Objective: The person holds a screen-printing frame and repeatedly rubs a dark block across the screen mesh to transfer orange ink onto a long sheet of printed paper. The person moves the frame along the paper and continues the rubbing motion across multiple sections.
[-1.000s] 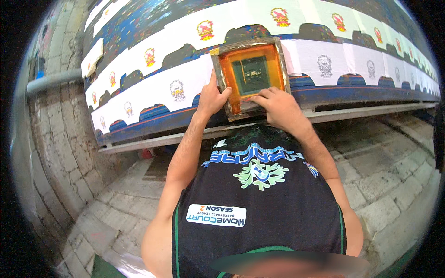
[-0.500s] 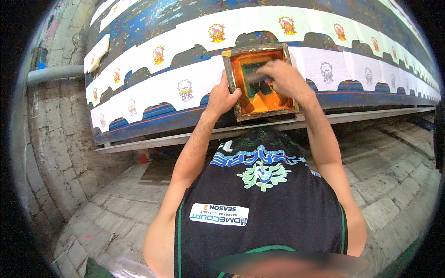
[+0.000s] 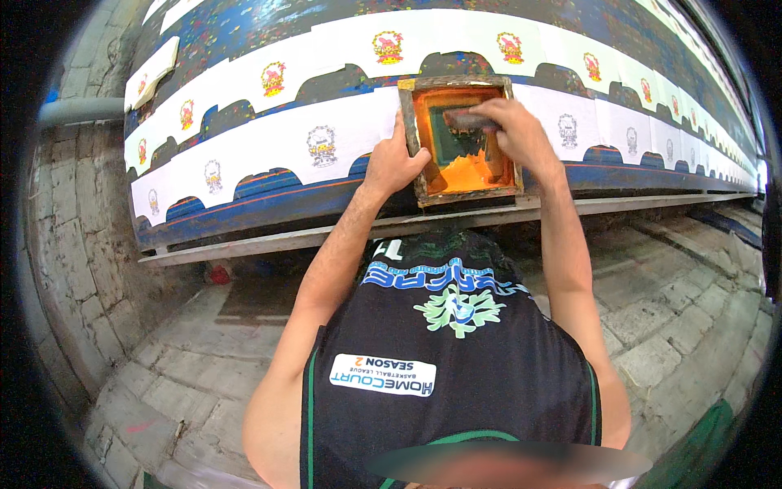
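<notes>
A wooden-framed printing screen [image 3: 466, 192] lies on white cloth pieces, with orange ink [image 3: 464, 175] pooled along its lower part and a dark green middle. My left hand [image 3: 397, 159] is closed on the frame's left side, thumb over the rail. In my right hand [image 3: 517, 134], above the screen's upper half, is a dark squeegee-like tool [image 3: 471, 118], blurred and partly hidden by the fingers. The nearest cloth row carries grey outline emblems [image 3: 322, 147]; the row behind has red and yellow emblems [image 3: 388, 47].
The long blue-black table [image 3: 586, 173] curves across the view, with a pale rail [image 3: 293, 236] along its near edge. A grey pipe [image 3: 73, 112] is at the left. Brick flooring [image 3: 668, 334] and a small red object [image 3: 218, 274] lie below the table.
My right hand has moved from the frame's near edge up over its upper half with the dark tool. More orange ink shows in the lower part. My left hand stays on the frame.
</notes>
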Motion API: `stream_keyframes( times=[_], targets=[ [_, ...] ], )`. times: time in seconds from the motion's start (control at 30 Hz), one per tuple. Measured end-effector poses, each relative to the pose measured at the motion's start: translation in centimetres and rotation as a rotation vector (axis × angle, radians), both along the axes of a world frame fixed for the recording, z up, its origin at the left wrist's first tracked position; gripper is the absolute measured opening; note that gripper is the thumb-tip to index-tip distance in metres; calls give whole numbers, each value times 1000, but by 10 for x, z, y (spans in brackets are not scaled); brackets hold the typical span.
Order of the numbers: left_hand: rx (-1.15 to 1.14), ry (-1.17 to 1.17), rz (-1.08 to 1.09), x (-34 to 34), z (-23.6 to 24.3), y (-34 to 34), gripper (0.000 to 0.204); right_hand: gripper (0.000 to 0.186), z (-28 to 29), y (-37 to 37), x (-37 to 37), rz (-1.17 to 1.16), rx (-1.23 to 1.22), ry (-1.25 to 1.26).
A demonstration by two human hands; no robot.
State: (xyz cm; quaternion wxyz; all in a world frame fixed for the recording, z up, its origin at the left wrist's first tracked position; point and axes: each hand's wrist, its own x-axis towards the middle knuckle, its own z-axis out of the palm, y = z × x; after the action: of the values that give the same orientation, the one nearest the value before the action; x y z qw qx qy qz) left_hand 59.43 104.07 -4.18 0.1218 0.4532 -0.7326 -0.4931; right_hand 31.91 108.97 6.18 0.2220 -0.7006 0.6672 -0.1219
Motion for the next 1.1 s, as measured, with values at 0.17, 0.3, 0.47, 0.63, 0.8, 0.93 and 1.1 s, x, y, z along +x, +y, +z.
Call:
stream_keyframes(
  times=[0.17,0.3,0.47,0.63,0.8,0.93,1.1],
  targets=[
    [51,3,20,1,-4,1,106,42,-10,-18,-4,-66,49,54],
    [25,-50,2,2,-5,3,105,47,1,15,6,-61,167,9],
    [35,-54,4,-1,-3,1,106,58,8,81,36,-89,104,42],
    [25,-114,11,2,8,-3,105,59,-5,100,48,-79,-34,48],
    [28,-105,14,-16,28,9,105,59,1,113,17,-78,-129,14],
    [-61,-35,18,-80,34,26,104,58,12,131,-40,-128,-117,11],
    [-34,-4,-23,-169,30,49,106,50,14,159,-125,-163,-138,59]
  ],
)
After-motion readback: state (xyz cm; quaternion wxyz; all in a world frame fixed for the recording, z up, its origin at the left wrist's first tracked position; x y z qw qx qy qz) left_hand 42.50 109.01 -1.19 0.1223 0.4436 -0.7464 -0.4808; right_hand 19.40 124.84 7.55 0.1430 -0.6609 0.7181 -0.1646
